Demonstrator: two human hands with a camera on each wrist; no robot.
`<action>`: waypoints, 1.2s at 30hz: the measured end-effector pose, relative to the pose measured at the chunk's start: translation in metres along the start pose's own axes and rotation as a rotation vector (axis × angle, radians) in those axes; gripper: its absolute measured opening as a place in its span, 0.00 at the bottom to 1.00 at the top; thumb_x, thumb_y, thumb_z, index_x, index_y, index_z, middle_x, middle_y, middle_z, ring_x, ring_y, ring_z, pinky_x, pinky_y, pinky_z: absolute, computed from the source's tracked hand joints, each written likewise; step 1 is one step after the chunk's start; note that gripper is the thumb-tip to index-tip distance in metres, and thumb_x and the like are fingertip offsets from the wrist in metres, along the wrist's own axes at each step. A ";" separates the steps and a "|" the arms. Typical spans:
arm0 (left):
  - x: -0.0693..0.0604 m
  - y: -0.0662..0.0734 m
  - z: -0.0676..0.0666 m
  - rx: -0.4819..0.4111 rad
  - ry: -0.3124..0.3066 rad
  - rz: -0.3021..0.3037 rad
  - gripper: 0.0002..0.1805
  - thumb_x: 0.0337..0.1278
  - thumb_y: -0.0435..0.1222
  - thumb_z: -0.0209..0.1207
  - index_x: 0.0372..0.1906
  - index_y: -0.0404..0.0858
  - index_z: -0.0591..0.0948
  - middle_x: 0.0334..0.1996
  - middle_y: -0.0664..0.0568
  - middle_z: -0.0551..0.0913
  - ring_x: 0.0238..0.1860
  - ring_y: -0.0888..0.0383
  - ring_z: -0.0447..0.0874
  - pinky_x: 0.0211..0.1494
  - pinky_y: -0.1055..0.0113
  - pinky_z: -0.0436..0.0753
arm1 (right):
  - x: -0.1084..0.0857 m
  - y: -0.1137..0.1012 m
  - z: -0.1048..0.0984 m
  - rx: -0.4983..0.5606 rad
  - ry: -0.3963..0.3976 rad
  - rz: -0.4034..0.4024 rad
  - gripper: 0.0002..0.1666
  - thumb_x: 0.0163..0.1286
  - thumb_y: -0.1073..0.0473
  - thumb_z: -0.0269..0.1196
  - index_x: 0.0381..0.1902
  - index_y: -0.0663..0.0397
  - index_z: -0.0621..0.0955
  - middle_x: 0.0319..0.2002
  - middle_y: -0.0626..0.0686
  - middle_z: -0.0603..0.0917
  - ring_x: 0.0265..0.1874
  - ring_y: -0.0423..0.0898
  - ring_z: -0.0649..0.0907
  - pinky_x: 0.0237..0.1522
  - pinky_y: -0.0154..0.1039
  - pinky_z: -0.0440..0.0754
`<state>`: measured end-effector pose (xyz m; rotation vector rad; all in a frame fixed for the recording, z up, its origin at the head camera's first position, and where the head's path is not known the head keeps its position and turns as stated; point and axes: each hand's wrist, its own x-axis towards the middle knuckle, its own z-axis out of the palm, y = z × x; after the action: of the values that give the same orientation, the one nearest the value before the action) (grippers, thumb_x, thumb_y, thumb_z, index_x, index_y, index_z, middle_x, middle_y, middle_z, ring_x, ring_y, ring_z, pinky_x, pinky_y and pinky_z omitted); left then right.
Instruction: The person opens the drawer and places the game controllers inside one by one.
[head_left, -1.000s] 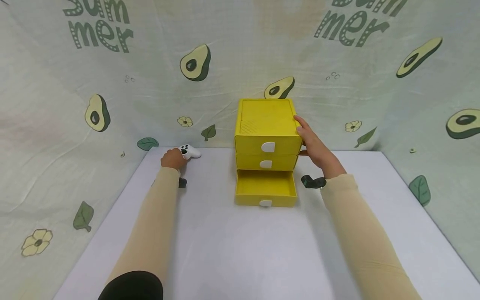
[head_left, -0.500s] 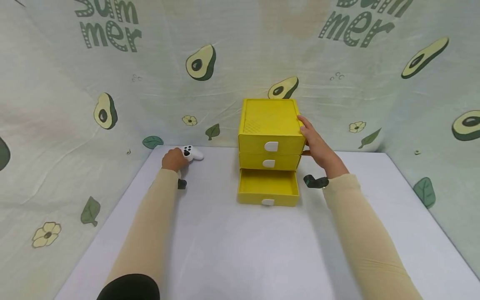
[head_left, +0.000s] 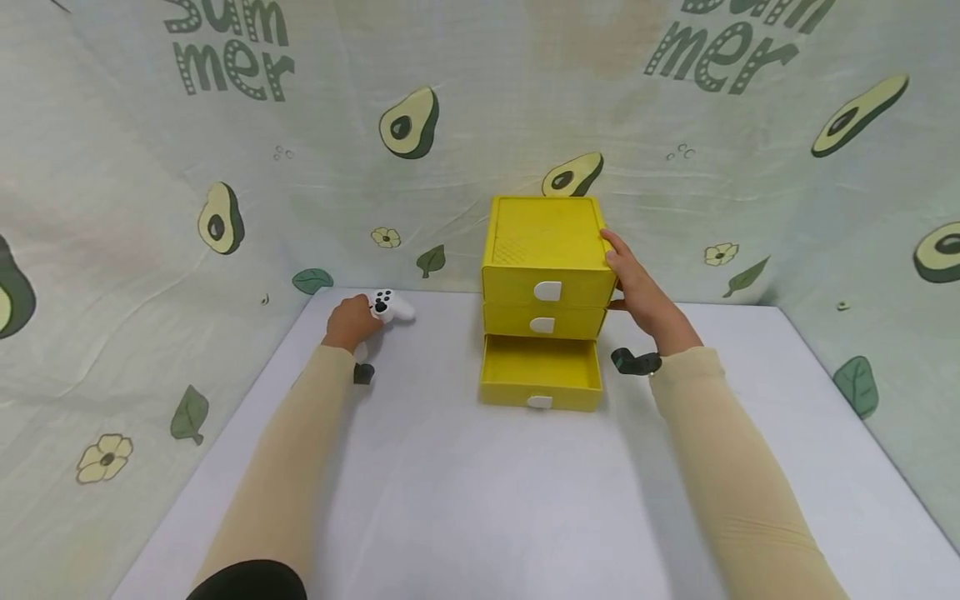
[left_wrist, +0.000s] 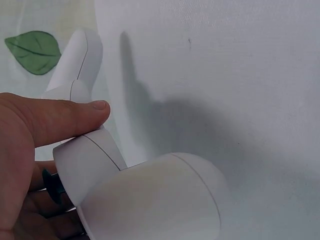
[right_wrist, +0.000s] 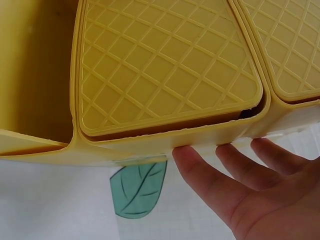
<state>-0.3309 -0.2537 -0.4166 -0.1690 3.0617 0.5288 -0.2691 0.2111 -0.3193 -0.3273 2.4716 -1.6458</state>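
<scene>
At the back left of the table, my left hand (head_left: 352,323) grips a white game controller (head_left: 393,306) with black buttons. Up close in the left wrist view, the thumb lies across the controller (left_wrist: 150,200) and the other fingers are partly hidden behind it. A yellow drawer cabinet (head_left: 551,233) stands at the back centre. Its bottom drawer (head_left: 540,393) is pulled out, with nothing seen inside, while the two upper drawers are closed. My right hand (head_left: 648,304) rests against the cabinet's right side, its fingertips touching the wall in the right wrist view.
White table (head_left: 480,492) spreads in front of the cabinet and to both sides. A cloth (head_left: 465,108) printed with avocados and leaves hangs behind and along the sides. A dark round shape (head_left: 247,581) covers part of the left sleeve at the bottom edge.
The head view has turned slightly left, so the cabinet and controller appear a little further right. Both hands keep their hold and contact.
</scene>
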 end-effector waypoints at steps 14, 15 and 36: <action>-0.016 0.011 -0.010 -0.026 -0.032 0.040 0.24 0.58 0.40 0.61 0.56 0.31 0.75 0.51 0.37 0.82 0.43 0.43 0.79 0.54 0.46 0.79 | 0.000 0.001 -0.001 0.016 -0.008 -0.010 0.35 0.77 0.37 0.32 0.77 0.27 0.38 0.79 0.50 0.37 0.73 0.65 0.54 0.65 0.72 0.60; -0.018 0.013 -0.011 -0.027 -0.036 0.045 0.24 0.58 0.40 0.61 0.56 0.31 0.75 0.51 0.37 0.82 0.43 0.44 0.79 0.53 0.47 0.79 | 0.000 0.001 -0.001 0.013 -0.008 -0.010 0.35 0.77 0.37 0.32 0.77 0.27 0.38 0.79 0.50 0.37 0.73 0.65 0.54 0.65 0.71 0.60; -0.051 0.039 -0.024 0.048 -0.068 0.185 0.25 0.55 0.41 0.64 0.56 0.32 0.76 0.46 0.42 0.83 0.41 0.48 0.78 0.53 0.51 0.80 | 0.005 0.008 -0.002 0.020 -0.003 -0.012 0.35 0.77 0.35 0.32 0.76 0.24 0.38 0.79 0.50 0.36 0.73 0.66 0.54 0.64 0.73 0.59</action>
<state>-0.2848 -0.2204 -0.3784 0.1327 3.0362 0.4579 -0.2750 0.2145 -0.3262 -0.3422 2.4542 -1.6724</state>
